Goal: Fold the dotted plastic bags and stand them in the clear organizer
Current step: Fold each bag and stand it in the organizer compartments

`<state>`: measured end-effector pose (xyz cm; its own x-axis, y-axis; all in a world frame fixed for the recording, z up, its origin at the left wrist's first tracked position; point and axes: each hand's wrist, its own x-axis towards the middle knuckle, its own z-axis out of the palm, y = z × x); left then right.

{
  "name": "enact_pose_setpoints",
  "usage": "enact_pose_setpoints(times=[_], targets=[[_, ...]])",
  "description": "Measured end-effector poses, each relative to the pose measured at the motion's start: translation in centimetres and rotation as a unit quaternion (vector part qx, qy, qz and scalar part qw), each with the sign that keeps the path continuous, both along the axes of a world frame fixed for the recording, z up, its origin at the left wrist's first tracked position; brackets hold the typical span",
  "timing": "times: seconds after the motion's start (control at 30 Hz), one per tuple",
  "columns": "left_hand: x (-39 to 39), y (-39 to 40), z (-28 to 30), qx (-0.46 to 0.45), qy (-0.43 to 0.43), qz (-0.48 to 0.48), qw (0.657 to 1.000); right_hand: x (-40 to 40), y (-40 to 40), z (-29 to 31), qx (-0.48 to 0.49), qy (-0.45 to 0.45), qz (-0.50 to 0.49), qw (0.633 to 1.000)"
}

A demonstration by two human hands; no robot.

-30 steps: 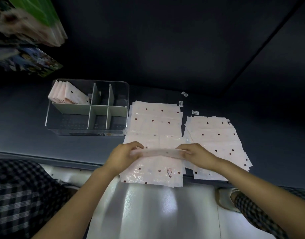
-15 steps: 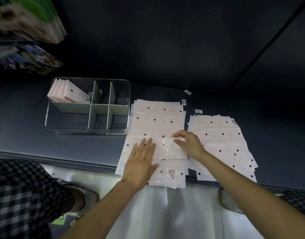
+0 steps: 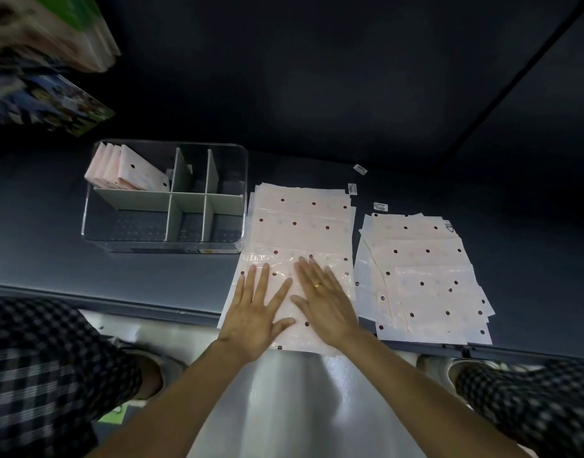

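1. Dotted plastic bags lie in two stacks on a dark grey table (image 3: pixel 52 226): the near stack (image 3: pixel 300 226) sits just right of the clear organizer (image 3: pixel 165 196), and a second, fanned-out stack (image 3: pixel 423 279) lies to its right, with a narrow gap between them.
2. The left hand (image 3: pixel 254 312) lies flat, fingers straight and spread, palm down on the near end of the near stack.
3. The right hand (image 3: pixel 323 302), a gold ring (image 3: pixel 317 285) on one finger, is also flat and open, pressing the same glossy top bag just beside the left hand; their thumbs are close together.
4. Neither hand grips anything.
5. Several folded bags (image 3: pixel 125 170) stand leaning in the organizer's far-left compartment, which is set off by grey dividers (image 3: pixel 171 209).
6. Three small white labels (image 3: pixel 380 206) lie on the table beyond the stacks.
7. Checked fabric (image 3: pixel 36 375) shows at both lower corners of the view.
8. Blurred colourful packages (image 3: pixel 46 104) fill the upper-left corner.
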<state>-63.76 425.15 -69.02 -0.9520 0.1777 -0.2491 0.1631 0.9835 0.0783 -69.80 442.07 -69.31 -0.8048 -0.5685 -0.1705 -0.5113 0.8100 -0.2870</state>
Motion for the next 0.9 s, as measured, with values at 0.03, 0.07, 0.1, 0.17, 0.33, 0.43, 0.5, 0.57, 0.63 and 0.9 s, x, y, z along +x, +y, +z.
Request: enact_pose_setpoints(times=[0.03,0.07,0.1,0.17,0.33,0.43,0.5,0.57,0.63,0.9], targets=[[0.0,-0.4,0.0,0.002,-0.006,-0.004,1.000,-0.3,0.9,-0.2,0.009,0.003,-0.011,1.000],[0.1,-0.8,0.0,0.005,-0.009,-0.011,1.000,-0.5,2.0,-0.2,0.018,0.001,-0.019,1.000],[0.1,-1.2,0.1,0.009,-0.011,-0.020,1.000,-0.7,3.2,-0.2,0.025,0.000,-0.024,0.999],[0.1,-1.8,0.2,0.026,-0.021,-0.034,0.999,-1.1,5.3,-0.1,0.027,-0.006,-0.020,0.999],[-0.3,-1.9,0.9,0.034,-0.049,-0.045,0.997,-2.0,7.6,2.5,0.017,0.056,0.060,0.997],[-0.2,-1.5,1.6,-0.003,-0.052,-0.038,0.998,-2.9,7.8,3.9,0.040,0.134,0.146,0.979],[0.0,-0.8,2.1,-0.018,-0.034,-0.034,0.999,-3.3,7.9,4.3,0.051,0.140,0.177,0.973],[0.4,0.1,2.5,-0.006,-0.023,-0.033,0.999,-3.6,7.9,4.5,0.038,0.121,0.151,0.980],[0.6,0.9,2.7,0.005,-0.010,-0.028,1.000,-3.4,7.8,4.8,-0.001,0.125,0.172,0.977],[1.0,1.5,2.4,0.130,0.018,0.023,0.991,1.0,5.3,6.8,-0.153,0.167,0.237,0.945]])
